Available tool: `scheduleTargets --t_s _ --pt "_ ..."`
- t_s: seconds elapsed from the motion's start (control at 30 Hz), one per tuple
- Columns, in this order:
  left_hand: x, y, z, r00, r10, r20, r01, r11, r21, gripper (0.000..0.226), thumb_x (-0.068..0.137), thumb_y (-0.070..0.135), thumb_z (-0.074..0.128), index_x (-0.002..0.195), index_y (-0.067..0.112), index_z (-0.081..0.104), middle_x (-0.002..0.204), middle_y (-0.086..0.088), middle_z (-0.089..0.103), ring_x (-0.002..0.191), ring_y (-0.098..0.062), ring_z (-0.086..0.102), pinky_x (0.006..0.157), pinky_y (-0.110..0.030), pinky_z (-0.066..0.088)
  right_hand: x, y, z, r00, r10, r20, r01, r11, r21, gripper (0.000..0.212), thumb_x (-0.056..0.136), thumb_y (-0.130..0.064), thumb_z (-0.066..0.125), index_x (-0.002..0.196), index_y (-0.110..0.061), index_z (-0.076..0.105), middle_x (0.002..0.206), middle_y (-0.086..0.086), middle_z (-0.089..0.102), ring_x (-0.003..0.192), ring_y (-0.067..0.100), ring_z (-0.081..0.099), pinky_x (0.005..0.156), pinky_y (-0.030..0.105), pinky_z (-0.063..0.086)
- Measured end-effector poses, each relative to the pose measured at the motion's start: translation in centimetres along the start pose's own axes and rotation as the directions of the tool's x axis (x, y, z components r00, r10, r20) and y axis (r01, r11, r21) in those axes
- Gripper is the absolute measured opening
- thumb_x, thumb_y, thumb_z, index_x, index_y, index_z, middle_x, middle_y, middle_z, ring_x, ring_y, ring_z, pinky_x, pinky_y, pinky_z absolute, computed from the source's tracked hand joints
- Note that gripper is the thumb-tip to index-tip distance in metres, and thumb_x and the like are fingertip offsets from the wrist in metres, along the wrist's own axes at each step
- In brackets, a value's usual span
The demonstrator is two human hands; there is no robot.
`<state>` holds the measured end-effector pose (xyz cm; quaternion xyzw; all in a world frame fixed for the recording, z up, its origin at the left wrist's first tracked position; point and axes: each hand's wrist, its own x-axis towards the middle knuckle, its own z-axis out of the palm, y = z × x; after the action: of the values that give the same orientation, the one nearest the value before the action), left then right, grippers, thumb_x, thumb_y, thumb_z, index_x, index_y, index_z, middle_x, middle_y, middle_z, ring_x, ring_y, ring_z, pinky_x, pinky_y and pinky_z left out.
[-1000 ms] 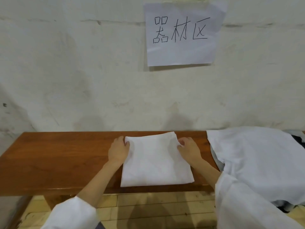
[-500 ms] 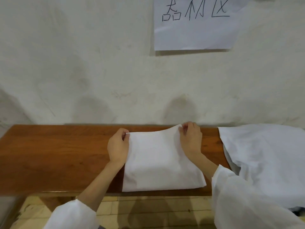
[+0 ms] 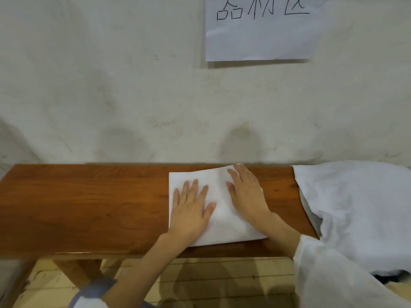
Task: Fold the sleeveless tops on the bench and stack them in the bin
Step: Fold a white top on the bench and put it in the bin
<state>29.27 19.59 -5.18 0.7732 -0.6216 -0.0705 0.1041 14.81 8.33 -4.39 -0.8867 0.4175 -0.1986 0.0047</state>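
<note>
Head view: I see the folded white top (image 3: 220,218) lying flat on the wooden worktop (image 3: 89,207), right of its middle, with its near edge close to the worktop's front edge. Half a second ago both hands pinched its far corners and held that edge slightly raised. Now the pinch is gone and the far edge lies down on the wood.

My left hand (image 3: 191,210) rests palm down on the left half of the top, fingers straight and a little spread, pointing toward the wall (image 3: 111,85). My right hand (image 3: 246,196) lies flat on the right half, fingers straight and close together, with the fingertips at the far right corner. Neither hand grips anything, and a strip of white cloth shows between them.

A loose heap of white cloth (image 3: 355,207) covers the right end of the worktop, apart from the folded top, with bare wood between the two. It sits where it sat before. My right sleeve (image 3: 333,274) crosses in front of its lower part, and my left sleeve (image 3: 93,294) shows at the bottom edge.

The paper sign (image 3: 260,36) on the wall is cut off higher up than it was a second ago, so only the lower strokes of its writing show. Pale floor planks (image 3: 222,281) show below the worktop.
</note>
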Motion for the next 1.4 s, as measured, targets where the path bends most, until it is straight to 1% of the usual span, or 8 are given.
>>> scheduleTargets --t_s 0.13,0.27,0.47,0.67,0.9,1.13,1.27,1.4 --pt "-0.7 -0.2 1.3 0.999 -0.044 0.002 0.043 0.992 0.115 0.098 0.068 0.068 -0.038 0.151 0.03 -0.002 0.159 -0.001 -0.01 0.145 -0.024 -0.016 0.113 -0.044 -0.018 -3.6 -1.3 -0.4 0.925 -0.04 0.377 0.058 0.998 -0.038 0.091 0.077 -0.063 -0.027 0.151 -0.016 -0.005 0.155 0.001 -0.016 0.143 0.019 -0.017 0.112 0.035 -0.017" --pt "-0.8 0.1 0.7 0.996 -0.085 0.027 0.081 0.989 0.122 0.101 0.062 0.066 -0.042 0.151 0.031 -0.011 0.158 0.0 -0.019 0.145 -0.024 -0.02 0.113 -0.044 -0.019 -4.5 -1.2 0.2 0.899 0.046 0.435 0.001 0.994 -0.106 0.098 0.064 -0.068 -0.038 0.148 -0.023 -0.019 0.156 0.0 -0.024 0.143 0.019 -0.023 0.111 0.037 -0.023" --pt "-2.0 -0.2 -0.8 0.973 -0.22 -0.07 0.21 0.97 -0.118 0.066 0.095 0.059 0.01 0.148 0.023 0.025 0.157 -0.002 0.021 0.145 -0.02 0.016 0.118 -0.035 0.01 -3.9 -0.7 -2.0 0.894 0.198 0.402 -0.23 0.973 0.033 0.075 0.093 -0.063 0.016 0.151 -0.015 0.012 0.16 0.006 0.005 0.147 0.025 0.002 0.118 0.038 0.003" --pt "-6.1 -2.0 -1.3 0.775 -0.593 -0.218 0.503 0.788 -0.354 0.031 0.097 0.036 0.047 0.115 0.015 0.06 0.114 -0.005 0.057 0.106 -0.021 0.049 0.094 -0.034 0.037 -6.5 1.5 -4.9 0.695 0.627 0.351 -0.718 0.589 0.37 0.054 0.093 -0.045 0.052 0.131 -0.008 0.042 0.121 0.009 0.055 0.112 0.025 0.054 0.092 0.035 0.046" --pt "-5.0 -1.5 -2.5 0.847 -0.531 0.001 0.489 0.779 -0.392 0.028 0.089 0.044 0.059 0.093 0.017 0.055 0.103 0.001 0.057 0.095 -0.017 0.055 0.084 -0.029 0.049 -4.6 0.2 -6.6 0.502 0.6 0.623 -0.852 0.468 0.236 0.061 0.089 -0.036 0.063 0.135 -0.004 0.037 0.133 0.012 0.046 0.122 0.028 0.046 0.096 0.034 0.043" --pt "-5.2 -2.4 -4.1 0.862 -0.413 0.295 0.447 0.345 -0.825 0.03 0.088 0.015 0.066 0.107 0.015 0.043 0.109 -0.004 0.054 0.094 -0.018 0.057 0.068 -0.024 0.052 -5.8 -1.4 -7.3 0.674 0.61 0.416 -0.735 0.607 0.301 0.069 0.091 -0.032 0.059 0.141 -0.009 0.017 0.125 0.011 0.051 0.11 0.027 0.055 0.086 0.031 0.046" --pt "-6.0 -3.1 -4.6 0.914 -0.261 0.312 0.386 0.309 -0.869 0.06 0.084 0.006 0.068 0.125 0.028 0.031 0.12 0.004 0.045 0.107 -0.02 0.053 0.071 -0.026 0.056 -6.2 -1.1 -7.6 0.752 0.483 0.448 -0.649 0.662 0.375 0.061 0.092 -0.022 0.057 0.14 -0.023 0.019 0.11 -0.002 0.046 0.093 0.015 0.05 0.079 0.027 0.049" --pt "-5.9 -2.8 -6.0 0.914 -0.077 0.399 0.401 0.319 -0.859 0.041 0.088 0.002 0.061 0.12 0.026 0.055 0.13 -0.001 0.044 0.109 -0.023 0.052 0.068 -0.026 0.057 -6.5 -0.8 -8.4 0.636 0.458 0.621 -0.761 0.502 0.41 0.03 0.095 -0.007 0.05 0.12 -0.023 0.055 0.125 0.005 0.044 0.106 0.025 0.048 0.072 0.028 0.056"
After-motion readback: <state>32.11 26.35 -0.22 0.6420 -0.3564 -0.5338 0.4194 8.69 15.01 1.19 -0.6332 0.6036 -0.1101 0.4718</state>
